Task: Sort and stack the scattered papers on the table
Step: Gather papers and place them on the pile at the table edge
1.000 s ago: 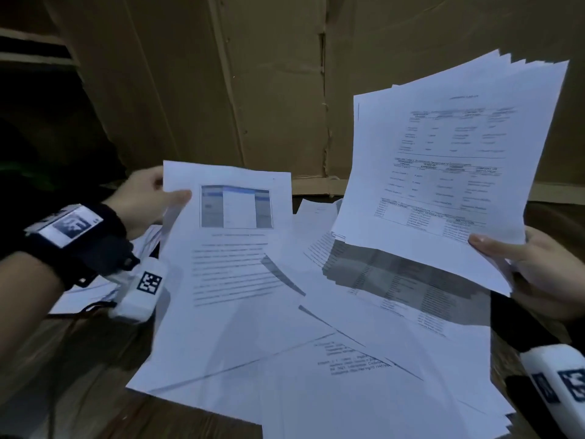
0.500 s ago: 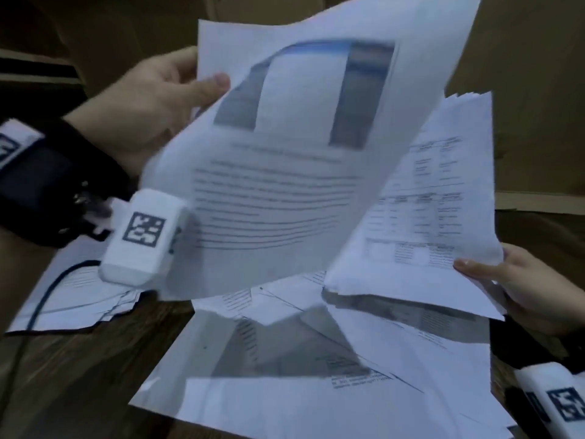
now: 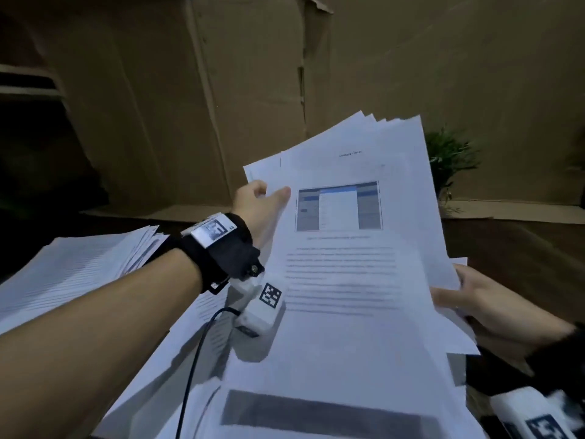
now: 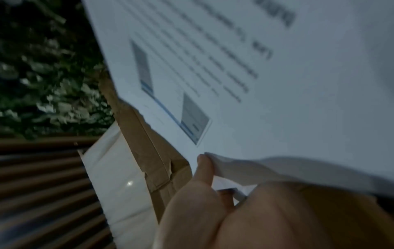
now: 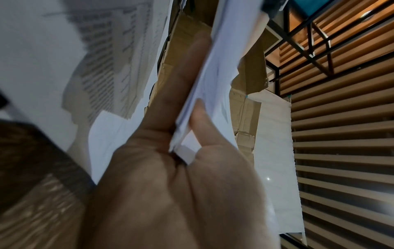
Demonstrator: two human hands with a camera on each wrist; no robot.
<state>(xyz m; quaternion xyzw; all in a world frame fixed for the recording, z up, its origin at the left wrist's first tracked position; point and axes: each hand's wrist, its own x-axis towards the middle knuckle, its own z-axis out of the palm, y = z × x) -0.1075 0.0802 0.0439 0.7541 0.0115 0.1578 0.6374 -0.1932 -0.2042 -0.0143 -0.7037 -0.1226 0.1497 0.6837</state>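
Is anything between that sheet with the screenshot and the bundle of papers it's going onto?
Nothing visible. The screenshot sheet, pinched by the left hand, already lies against the front of the held bundle, which the right hand grips.

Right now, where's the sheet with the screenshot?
Head view, right of centre: the screenshot sheet fronts the raised sheaf, with the left hand pinching its upper left edge and the right hand gripping the sheaf's right edge.

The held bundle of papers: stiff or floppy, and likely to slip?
The bundle of papers probably flexes: its sheets bow between the left hand and right hand. Top edges are fanned, so sheets may slide apart. The pinch looks light.
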